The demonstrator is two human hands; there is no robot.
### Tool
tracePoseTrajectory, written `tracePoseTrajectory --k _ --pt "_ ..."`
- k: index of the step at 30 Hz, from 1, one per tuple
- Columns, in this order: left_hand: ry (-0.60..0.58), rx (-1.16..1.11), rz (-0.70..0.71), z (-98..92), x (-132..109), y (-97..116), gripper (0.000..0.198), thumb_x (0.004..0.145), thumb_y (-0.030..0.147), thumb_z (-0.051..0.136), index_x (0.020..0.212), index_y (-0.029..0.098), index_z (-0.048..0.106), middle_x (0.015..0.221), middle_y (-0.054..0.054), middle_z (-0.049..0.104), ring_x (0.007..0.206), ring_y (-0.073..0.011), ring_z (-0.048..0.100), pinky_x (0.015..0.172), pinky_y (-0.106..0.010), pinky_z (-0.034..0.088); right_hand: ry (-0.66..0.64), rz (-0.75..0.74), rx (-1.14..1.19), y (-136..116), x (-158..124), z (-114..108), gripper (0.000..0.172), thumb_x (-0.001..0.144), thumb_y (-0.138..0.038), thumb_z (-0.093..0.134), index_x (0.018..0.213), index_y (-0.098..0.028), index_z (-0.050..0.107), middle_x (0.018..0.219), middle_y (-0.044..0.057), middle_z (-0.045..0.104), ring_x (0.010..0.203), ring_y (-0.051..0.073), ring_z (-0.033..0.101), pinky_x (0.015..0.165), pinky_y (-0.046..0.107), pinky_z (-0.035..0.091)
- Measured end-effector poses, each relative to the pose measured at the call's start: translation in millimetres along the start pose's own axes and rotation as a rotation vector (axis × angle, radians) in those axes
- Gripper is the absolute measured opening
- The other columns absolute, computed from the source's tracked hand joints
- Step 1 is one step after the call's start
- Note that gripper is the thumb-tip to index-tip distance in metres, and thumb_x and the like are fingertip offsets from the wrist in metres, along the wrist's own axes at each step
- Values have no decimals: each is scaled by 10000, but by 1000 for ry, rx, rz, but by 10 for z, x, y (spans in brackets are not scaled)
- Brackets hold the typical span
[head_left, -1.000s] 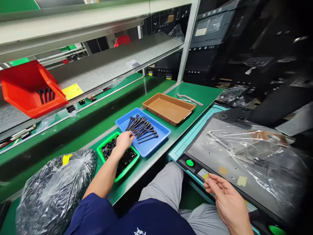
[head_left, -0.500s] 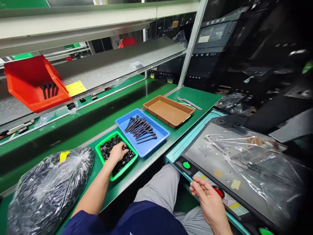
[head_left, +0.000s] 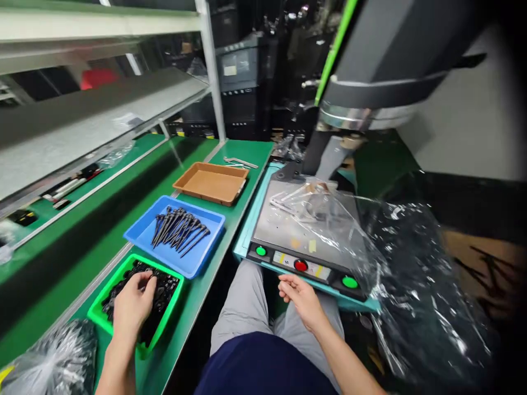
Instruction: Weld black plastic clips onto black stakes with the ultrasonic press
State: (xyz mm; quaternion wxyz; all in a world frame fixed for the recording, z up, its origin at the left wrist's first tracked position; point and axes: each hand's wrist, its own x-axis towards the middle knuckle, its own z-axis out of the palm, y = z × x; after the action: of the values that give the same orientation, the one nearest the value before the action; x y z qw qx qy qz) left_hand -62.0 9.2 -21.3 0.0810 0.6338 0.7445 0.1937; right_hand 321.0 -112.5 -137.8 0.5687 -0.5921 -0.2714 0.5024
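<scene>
My left hand (head_left: pixel 134 302) is over the green tray (head_left: pixel 175 304), thumb and fingers drawn together among small black parts (head_left: pixel 167 282). Whatever it pinches is hidden. Above my lap, near the front edge of the machine, my right hand (head_left: pixel 302 299) has its fingers curled against the thumb; I cannot make out anything in them. A blue tray (head_left: pixel 142 230) beyond the green one holds several long black pins with thick heads (head_left: pixel 179 227). Farther back stands a brown tray (head_left: pixel 209 184).
The machine's front panel carries two green buttons (head_left: pixel 261 250) and a red button (head_left: pixel 301 265). Clear plastic film (head_left: pixel 349 230) drapes over its plate. A large dark machine arm (head_left: pixel 370 82) rises behind. A wrench (head_left: pixel 241 162) and a plastic bag of black parts (head_left: pixel 61 362) are on the bench.
The view has turned to the right, so bench and trays appear farther left and more of the machine shows. My left hand remains at the green tray; my right remains above my lap.
</scene>
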Motion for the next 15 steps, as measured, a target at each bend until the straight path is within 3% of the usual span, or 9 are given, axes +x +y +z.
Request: tracePoseTrajectory --k 2,4,7,9,12,15 --pt "-44 -236 32 41 -119 196 344 756 464 618 967 198 677 857 -60 727 736 -220 668 648 -312 506 73 29 0 133 -89 -110 440 682 -527 719 912 -158 647 729 40 619 629 162 572 542 275 435" --pt "-211 -545 99 184 -267 448 385 739 468 659 989 176 656 906 -78 727 781 -221 679 631 -293 524 161 68 7 316 -205 -228 416 688 -506 701 915 -161 644 724 34 616 626 157 571 543 270 432" --pt "-505 -807 114 532 -478 890 444 735 429 695 1081 159 632 935 -93 719 769 -204 677 590 -272 521 298 113 -24 632 -399 -402 378 709 -480 645 911 -160 638 706 37 617 622 166 580 535 271 435" --pt "-642 -912 95 771 -562 1166 432 745 402 697 1093 152 637 917 -85 708 728 -170 660 557 -244 495 393 124 -78 840 -538 -522 364 714 -468 603 902 -159 633 706 48 626 612 178 588 522 279 437" --pt "-775 -1074 13 1037 -583 1438 390 708 367 732 1018 144 653 840 -56 683 648 -129 624 493 -202 436 548 122 -133 1149 -803 -704 338 695 -453 583 877 -174 637 720 52 641 619 189 592 554 301 453" --pt "-809 -1130 -64 1183 -517 1496 411 617 315 799 962 145 658 739 -2 634 572 -90 574 468 -176 399 693 140 -173 1484 -1136 -813 297 678 -435 583 837 -195 653 741 53 664 695 208 607 666 330 471"
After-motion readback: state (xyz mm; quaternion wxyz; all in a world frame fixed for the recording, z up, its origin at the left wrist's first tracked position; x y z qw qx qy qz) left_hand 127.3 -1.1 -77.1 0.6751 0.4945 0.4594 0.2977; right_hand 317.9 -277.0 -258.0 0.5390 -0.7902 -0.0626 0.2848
